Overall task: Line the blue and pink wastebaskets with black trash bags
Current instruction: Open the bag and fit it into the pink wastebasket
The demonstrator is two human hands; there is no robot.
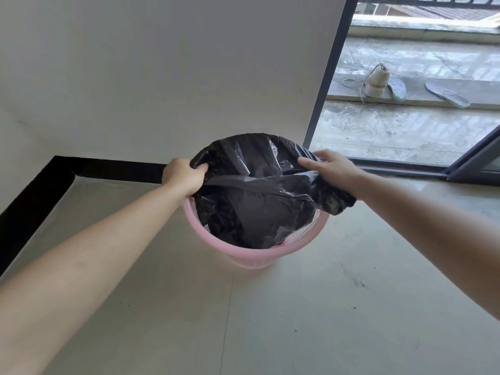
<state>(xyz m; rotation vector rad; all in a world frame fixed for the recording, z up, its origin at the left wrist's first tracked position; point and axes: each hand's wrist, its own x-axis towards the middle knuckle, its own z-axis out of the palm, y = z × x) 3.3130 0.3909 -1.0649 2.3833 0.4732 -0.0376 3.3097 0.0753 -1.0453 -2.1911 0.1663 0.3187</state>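
Observation:
A pink mesh wastebasket (pixel 216 243) stands on the pale floor by the wall. A black trash bag (pixel 257 201) sits in its mouth, crumpled inside and folded over the far rim. My left hand (pixel 182 175) grips the bag's edge at the left rim. My right hand (pixel 331 167) holds the bag's edge at the right rim, where a bunch of bag hangs outside the basket. The near rim of the basket is bare pink. No blue wastebasket is in view.
A white wall (pixel 189 77) with a black skirting (pixel 40 190) runs behind and to the left. A dark sliding-door frame (pixel 328 77) opens on the right to a wet balcony with a shoe (pixel 376 81) and two insoles (pixel 446 93).

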